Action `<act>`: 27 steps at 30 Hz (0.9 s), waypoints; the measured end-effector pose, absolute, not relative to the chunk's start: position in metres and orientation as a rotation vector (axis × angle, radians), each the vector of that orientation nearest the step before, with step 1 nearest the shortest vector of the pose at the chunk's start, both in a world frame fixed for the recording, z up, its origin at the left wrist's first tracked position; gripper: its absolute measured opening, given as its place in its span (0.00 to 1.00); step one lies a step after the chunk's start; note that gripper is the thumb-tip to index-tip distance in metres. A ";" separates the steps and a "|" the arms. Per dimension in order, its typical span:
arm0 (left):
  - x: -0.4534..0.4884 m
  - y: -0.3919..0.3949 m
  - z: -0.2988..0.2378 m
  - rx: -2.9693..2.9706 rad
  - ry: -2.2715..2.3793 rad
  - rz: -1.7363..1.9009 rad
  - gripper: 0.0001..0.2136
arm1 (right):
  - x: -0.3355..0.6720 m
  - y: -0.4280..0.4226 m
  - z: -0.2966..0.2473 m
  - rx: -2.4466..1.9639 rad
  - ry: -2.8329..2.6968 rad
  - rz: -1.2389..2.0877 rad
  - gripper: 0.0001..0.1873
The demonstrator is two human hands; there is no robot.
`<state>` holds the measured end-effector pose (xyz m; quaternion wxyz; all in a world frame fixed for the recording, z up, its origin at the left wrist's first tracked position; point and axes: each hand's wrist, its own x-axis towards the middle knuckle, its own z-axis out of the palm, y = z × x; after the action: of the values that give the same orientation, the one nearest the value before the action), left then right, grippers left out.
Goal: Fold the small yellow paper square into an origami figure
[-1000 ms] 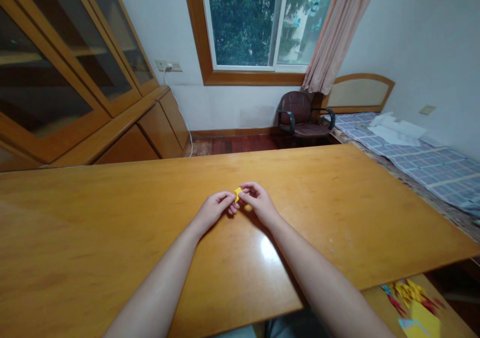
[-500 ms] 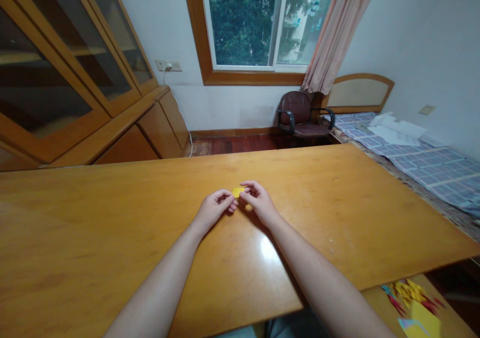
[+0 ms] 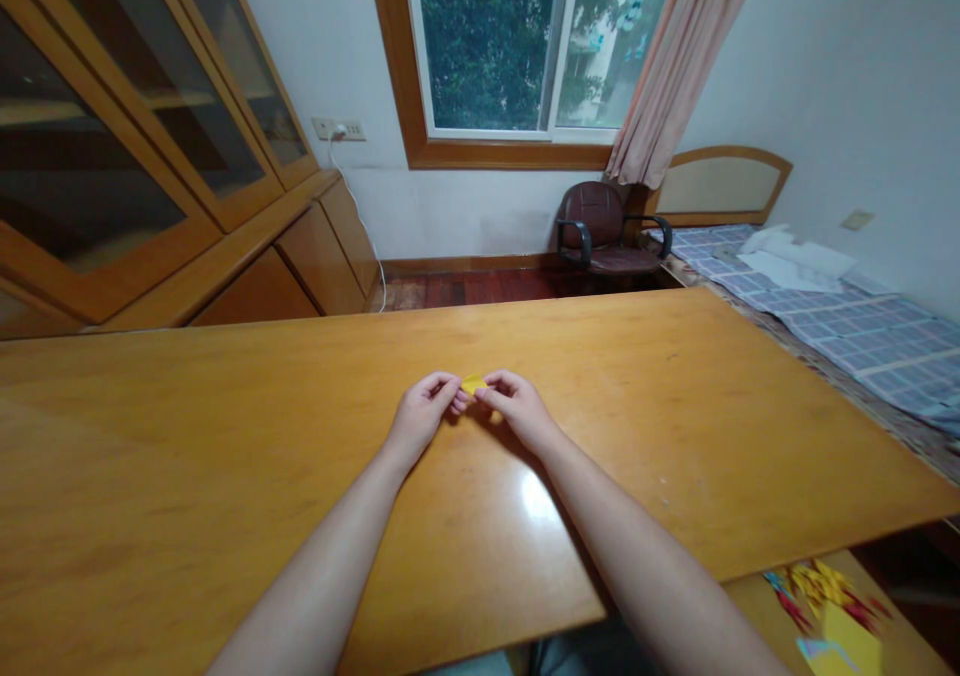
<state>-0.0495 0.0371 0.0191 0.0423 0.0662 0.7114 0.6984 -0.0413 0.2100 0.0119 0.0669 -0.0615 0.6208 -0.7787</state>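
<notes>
A small piece of yellow paper (image 3: 472, 384) is held between my two hands, just above the wooden table (image 3: 225, 436). My left hand (image 3: 426, 408) pinches its left end between thumb and fingers. On the other side, my right hand (image 3: 517, 406) grips the right edge with thumb and forefinger. The paper looks folded, but its exact shape is too small to make out, and my fingertips cover parts of it.
At the lower right, a lower surface holds yellow paper sheets (image 3: 851, 636) and several yellow, red and blue pieces (image 3: 817, 586). Beyond the table stand a brown armchair (image 3: 596, 226), a bed (image 3: 862, 326) and a wooden cabinet (image 3: 255, 276).
The yellow paper has tilted and shows a narrower, more pointed outline. My left hand has shifted slightly up and left; my right forefinger has curled down onto the paper.
</notes>
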 end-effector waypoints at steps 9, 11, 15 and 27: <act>-0.048 0.038 0.023 0.271 2.283 2.028 0.15 | -0.041 0.210 0.014 -0.195 1.877 -2.345 0.16; -0.048 0.038 0.022 0.270 2.291 2.021 0.14 | -0.041 0.210 0.014 -0.200 1.914 -2.329 0.16; -0.047 0.037 0.022 0.268 2.245 2.028 0.13 | -0.042 0.210 0.013 -0.210 2.009 -2.302 0.16; -0.048 0.035 0.020 0.225 2.099 2.070 0.15 | -0.040 0.212 0.015 -0.215 2.118 -2.272 0.13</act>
<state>-0.0480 0.0350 0.0200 0.0925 0.0759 0.7069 0.6971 -0.0401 0.2116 0.0155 0.0140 -0.0691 0.6803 -0.7295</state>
